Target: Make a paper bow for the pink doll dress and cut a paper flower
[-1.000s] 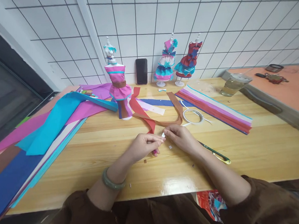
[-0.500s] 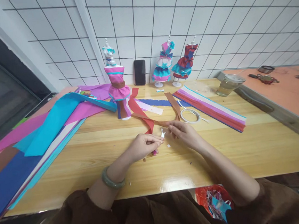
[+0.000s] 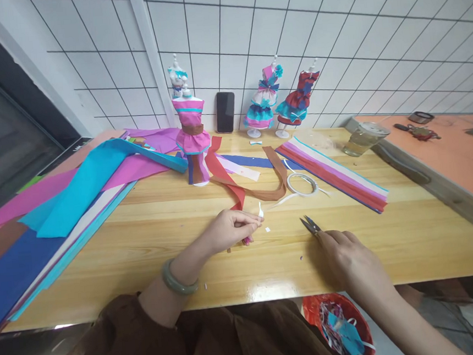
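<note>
My left hand (image 3: 235, 228) is closed in a pinch on a small white strip (image 3: 260, 211), whose end sticks up past the fingertips. A small gathered pink piece (image 3: 247, 240) shows just under those fingers; whether they hold it too I cannot tell. My right hand (image 3: 351, 256) is wrapped round dark scissors (image 3: 310, 225), blades pointing up and left over the table. The scissors' handles are hidden inside the hand. Between the hands lies a tiny white scrap (image 3: 267, 229). A red strip (image 3: 235, 191) and a curved brown strip (image 3: 276, 188) lie beyond my left hand.
A roll of white tape (image 3: 302, 184) lies ahead, near folded coloured strips (image 3: 336, 177). Small dressed mannequins (image 3: 192, 126), a phone (image 3: 225, 112) and a glass cup (image 3: 363, 137) stand farther back. Long coloured sheets (image 3: 84, 185) spread at left. A red bin (image 3: 363, 321) sits below the edge.
My right hand has moved down and right from beside the white strip and now has scissors in it. The left hand stays nearly in place. The view has shifted slightly.
</note>
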`<move>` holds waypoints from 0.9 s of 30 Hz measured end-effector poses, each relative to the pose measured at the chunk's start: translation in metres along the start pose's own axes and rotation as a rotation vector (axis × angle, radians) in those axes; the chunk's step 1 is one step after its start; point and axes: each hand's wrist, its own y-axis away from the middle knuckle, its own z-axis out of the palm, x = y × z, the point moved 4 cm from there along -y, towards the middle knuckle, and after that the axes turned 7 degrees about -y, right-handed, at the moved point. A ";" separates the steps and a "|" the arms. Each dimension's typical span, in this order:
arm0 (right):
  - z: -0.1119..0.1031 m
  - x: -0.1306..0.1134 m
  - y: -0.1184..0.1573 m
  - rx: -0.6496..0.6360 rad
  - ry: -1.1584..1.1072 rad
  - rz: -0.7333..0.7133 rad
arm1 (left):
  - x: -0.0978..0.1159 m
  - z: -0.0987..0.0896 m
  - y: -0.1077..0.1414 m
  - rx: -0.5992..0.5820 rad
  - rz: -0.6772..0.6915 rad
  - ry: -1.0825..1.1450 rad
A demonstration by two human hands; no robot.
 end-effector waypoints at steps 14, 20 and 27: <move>-0.015 -0.045 -0.018 -0.500 -1.512 0.387 | -0.002 0.000 -0.001 -0.028 0.007 0.043; 0.000 -0.065 -0.023 -0.688 -1.896 0.464 | 0.001 0.000 0.001 -0.053 0.012 0.030; 0.003 -0.071 -0.028 -0.792 -2.002 0.475 | 0.003 0.001 0.002 -0.078 0.014 0.024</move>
